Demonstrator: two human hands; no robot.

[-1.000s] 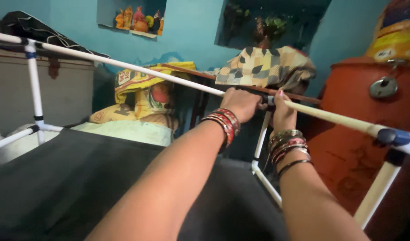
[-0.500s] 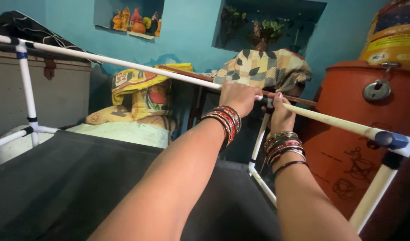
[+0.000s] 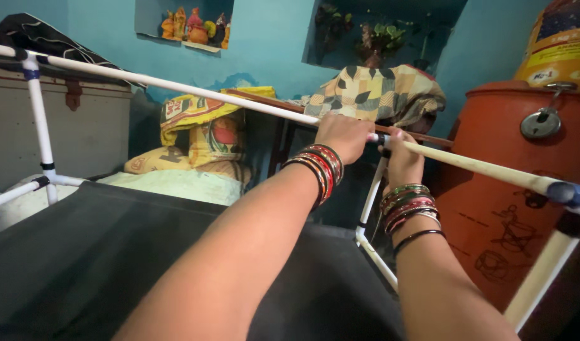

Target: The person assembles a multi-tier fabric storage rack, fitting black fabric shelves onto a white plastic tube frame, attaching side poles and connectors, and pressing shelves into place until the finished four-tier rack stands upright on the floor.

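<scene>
Gripping the white top rail [image 3: 176,85] of the pipe frame with both hands, at its joint with the upright pipe [image 3: 370,202] below. My left hand [image 3: 343,136] is closed over the rail from above; my right hand [image 3: 400,158] is wrapped around it just beside, at a dark collar. Judgement: seating or adjusting this joint; the next move calls for steady counter-grip. Black fabric [image 3: 113,252] lies beneath my forearms, an orange drum [image 3: 523,189] stands at right.

A yellow printed sack [image 3: 201,136] slumps against the blue wall; another yellow sack [image 3: 564,47] tops the red drum [image 3: 523,189].
</scene>
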